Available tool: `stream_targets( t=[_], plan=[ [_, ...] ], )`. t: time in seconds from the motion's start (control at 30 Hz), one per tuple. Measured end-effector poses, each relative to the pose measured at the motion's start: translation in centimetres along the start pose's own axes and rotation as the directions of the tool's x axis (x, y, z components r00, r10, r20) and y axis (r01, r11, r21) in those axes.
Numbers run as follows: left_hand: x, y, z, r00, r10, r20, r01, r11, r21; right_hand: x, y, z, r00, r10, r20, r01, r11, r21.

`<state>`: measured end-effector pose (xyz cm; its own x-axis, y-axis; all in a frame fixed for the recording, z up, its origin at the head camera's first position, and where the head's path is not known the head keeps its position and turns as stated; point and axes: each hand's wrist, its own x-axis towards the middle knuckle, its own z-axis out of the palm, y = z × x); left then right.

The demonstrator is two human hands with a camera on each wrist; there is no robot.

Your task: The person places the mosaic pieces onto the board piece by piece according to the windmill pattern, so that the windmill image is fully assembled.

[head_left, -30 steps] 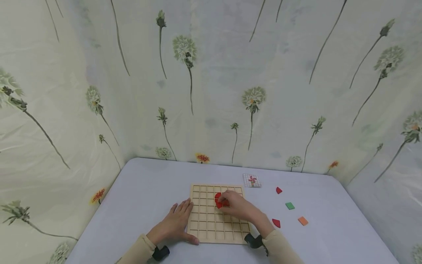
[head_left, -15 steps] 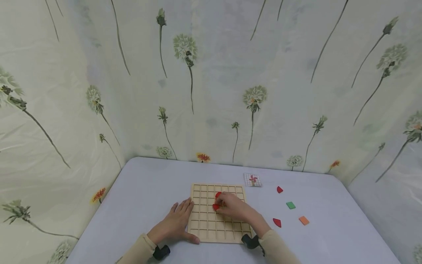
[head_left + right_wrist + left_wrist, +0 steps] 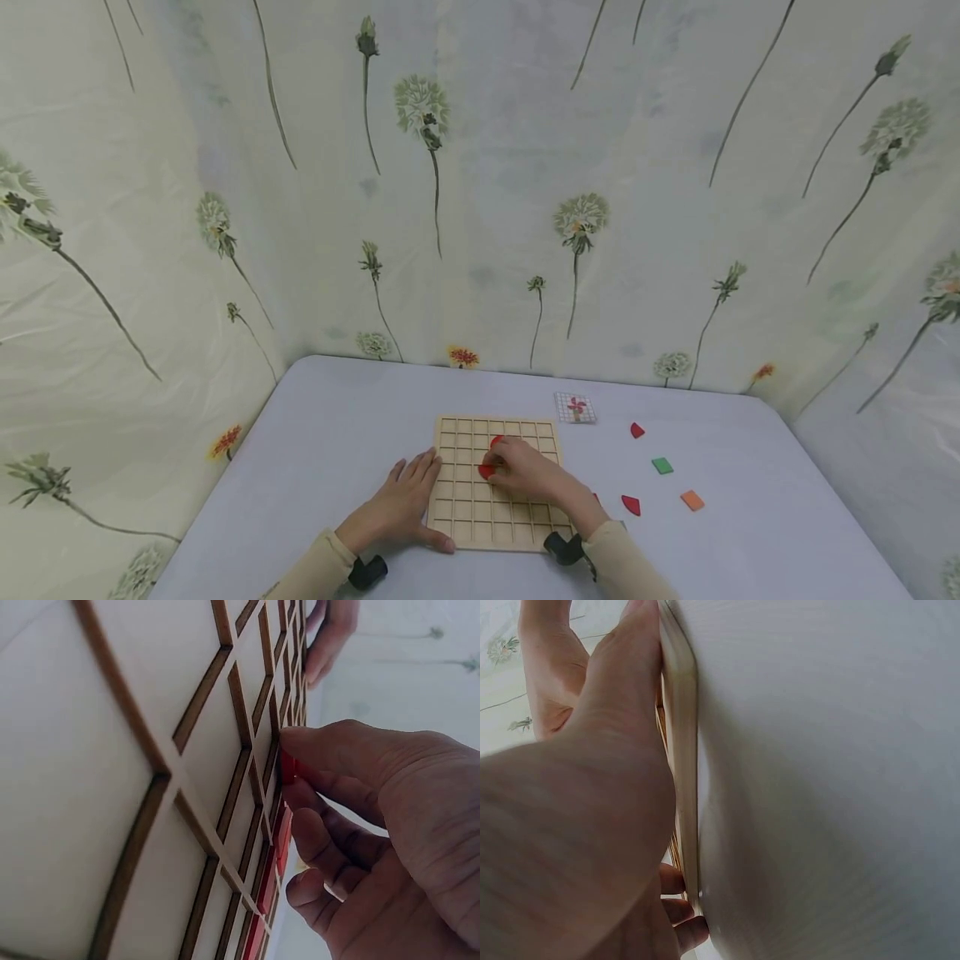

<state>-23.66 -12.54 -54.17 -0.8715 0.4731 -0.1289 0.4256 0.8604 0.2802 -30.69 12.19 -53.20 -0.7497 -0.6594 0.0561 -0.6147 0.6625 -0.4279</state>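
My right hand (image 3: 528, 468) pinches a red flat piece (image 3: 287, 766) between thumb and fingertips, right at the surface of a wooden grid board (image 3: 465, 521). More red pieces (image 3: 267, 879) lie in the board's cells beyond that hand in the right wrist view; in the head view the hand covers most of them. My left hand (image 3: 397, 507) rests against the board's left side, fingers extended and spread, with the thumb along the front left corner. The left wrist view shows the board's edge (image 3: 682, 750) beside that hand.
A small card (image 3: 575, 408) with a pinwheel picture on a grid lies behind the board. To the right are red rounded pieces (image 3: 631, 505), a green piece (image 3: 662, 466) and an orange piece (image 3: 692, 500). Another red piece (image 3: 596, 497) peeks out beside my right forearm.
My right hand has shifted slightly left over the board with the red piece. A red piece beside the right forearm has come into view. The left hand stays in place.
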Motion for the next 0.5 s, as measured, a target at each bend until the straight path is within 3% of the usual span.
stream_targets(
  t=[0.5],
  plan=[
    [0.01, -0.04, -0.04, 1.000, -0.001, 0.004, 0.001, 1.000, -0.005, 0.41, -0.58, -0.22, 0.999, 0.037, 0.034, -0.039, 0.998, 0.050]
  ],
)
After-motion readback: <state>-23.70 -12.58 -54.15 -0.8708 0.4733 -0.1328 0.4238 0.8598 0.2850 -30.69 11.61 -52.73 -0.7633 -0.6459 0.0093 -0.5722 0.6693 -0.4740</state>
